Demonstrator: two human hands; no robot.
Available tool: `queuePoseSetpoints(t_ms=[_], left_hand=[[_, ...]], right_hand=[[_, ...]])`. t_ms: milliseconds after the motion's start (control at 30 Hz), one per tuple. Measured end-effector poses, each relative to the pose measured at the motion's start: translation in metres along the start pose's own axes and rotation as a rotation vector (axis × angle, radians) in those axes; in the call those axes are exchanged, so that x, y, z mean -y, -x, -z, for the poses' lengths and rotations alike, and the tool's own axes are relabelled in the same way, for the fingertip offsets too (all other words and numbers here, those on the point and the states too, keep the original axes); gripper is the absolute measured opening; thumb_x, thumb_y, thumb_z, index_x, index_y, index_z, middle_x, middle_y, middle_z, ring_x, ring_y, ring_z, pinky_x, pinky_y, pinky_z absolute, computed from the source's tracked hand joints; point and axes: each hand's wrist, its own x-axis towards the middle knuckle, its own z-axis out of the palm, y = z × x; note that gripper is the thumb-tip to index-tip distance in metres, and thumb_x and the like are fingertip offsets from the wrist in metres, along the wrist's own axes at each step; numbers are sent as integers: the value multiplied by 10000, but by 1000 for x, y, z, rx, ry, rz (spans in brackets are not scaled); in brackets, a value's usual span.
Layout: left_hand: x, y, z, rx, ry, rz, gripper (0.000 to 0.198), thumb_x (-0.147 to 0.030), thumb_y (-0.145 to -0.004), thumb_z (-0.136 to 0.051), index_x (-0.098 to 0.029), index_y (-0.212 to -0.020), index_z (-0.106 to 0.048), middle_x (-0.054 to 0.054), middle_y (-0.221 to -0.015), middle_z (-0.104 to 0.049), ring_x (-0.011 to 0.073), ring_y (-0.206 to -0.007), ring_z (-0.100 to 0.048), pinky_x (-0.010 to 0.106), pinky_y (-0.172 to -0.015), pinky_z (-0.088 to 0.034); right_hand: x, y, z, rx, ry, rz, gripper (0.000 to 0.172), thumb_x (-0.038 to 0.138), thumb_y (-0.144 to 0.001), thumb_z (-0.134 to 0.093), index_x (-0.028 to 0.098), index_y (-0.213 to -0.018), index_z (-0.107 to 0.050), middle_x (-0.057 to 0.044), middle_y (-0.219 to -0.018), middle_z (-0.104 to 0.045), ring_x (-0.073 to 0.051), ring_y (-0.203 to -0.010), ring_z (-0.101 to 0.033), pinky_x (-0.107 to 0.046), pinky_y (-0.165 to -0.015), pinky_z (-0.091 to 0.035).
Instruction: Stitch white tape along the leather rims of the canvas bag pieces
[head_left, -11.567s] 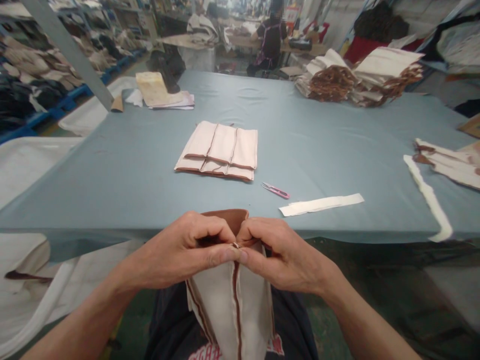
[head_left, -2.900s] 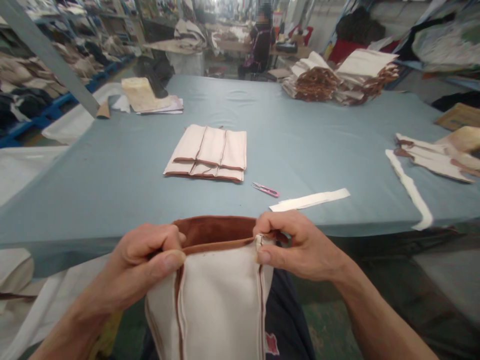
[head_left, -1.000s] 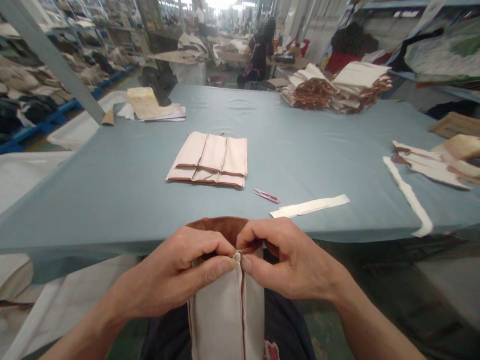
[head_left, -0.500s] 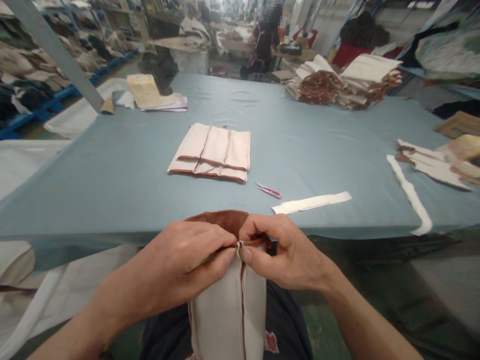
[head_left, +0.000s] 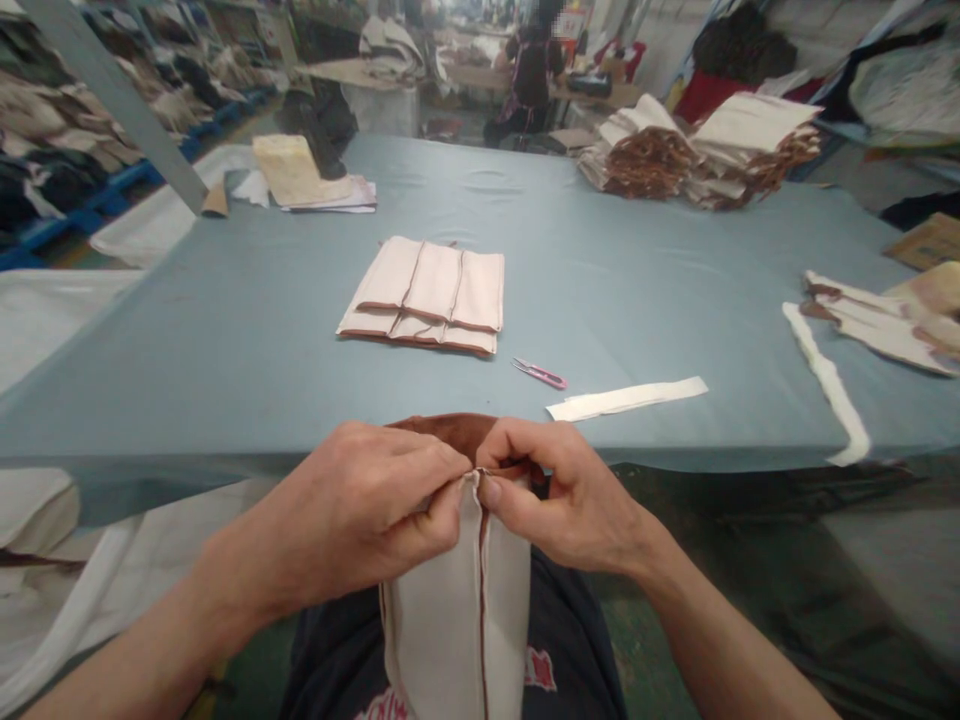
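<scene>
Both hands pinch the top edge of a cream fabric piece [head_left: 442, 640] with a brown inner side and a brown-edged seam down its middle. It hangs over my lap, in front of the table edge. My left hand [head_left: 375, 505] is closed on the edge just left of the seam, thumb against fingers. On the seam's right side, my right hand [head_left: 559, 495] grips the same edge between thumb and bent forefinger. The fingertips nearly meet at the seam top. Beyond them on the table lie pink-handled thread snips [head_left: 540, 374] and a white strip [head_left: 628, 399].
Two similar sewn pieces [head_left: 431, 285] lie overlapped mid-table on the blue-grey cover [head_left: 187, 370]. Stacked fabric pieces [head_left: 649, 160] stand at the back right. A yellowish block [head_left: 281, 165] is at the back left, near a slanted post [head_left: 120, 100]. A person [head_left: 525, 75] sits farther off.
The view has shifted slightly, so the table things appear a little higher. My left thumb has drawn in a little at the seam top; both hands keep hold of the fabric piece.
</scene>
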Motion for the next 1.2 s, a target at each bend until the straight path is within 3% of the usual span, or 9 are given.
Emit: queuePoseSetpoints(t_ms=[233, 500, 733, 933, 1200], left_hand=[[-7, -9, -10, -65, 384, 278, 269, -121, -861, -455, -147, -642, -609, -67, -548, -522, 41, -490, -449, 141, -494, -333], [-8, -13, -9, 6, 527, 402, 307, -189, -862, -433, -136, -617, -611, -50, -541, -500, 60, -507, -440, 165, -487, -322], [-6, -11, -10, 27, 588, 345, 337, -187, -914, -430, -146, -611, -569, -44, -560, -511, 69, -523, -432, 202, -515, -317], [-3, -7, -15, 70, 793, 318, 247, -240, -962, -622, -151, -732, -629, -62, -624, -529, 69, -555, -421, 175, -507, -325], [-1, 2, -10, 110, 921, 289, 232, -241, -983, -580, -154, -779, -649, -11, -704, -627, 103, -613, -517, 203, -556, -395]], right_hand=[[4, -4, 5, 25, -108, -57, 166, 274, -813, -579, 197, -683, -510, 62, -590, -421, -83, -540, -329, -212, -493, -268], [4, -10, 9, 99, -142, -204, 212, 336, -782, -606, 201, -660, -499, 60, -585, -406, -85, -544, -322, -213, -487, -250], [8, -7, 11, 158, -123, -221, 212, 297, -782, -633, 202, -654, -493, 69, -600, -404, -76, -544, -325, -204, -471, -248], [8, 1, 12, 128, -93, -237, 195, 217, -771, -646, 192, -647, -497, 62, -621, -421, -86, -596, -367, -212, -526, -281], [11, 2, 15, 229, -295, -246, 395, 469, -837, -818, 169, -726, -586, 51, -666, -495, -79, -586, -372, -201, -503, -293]])
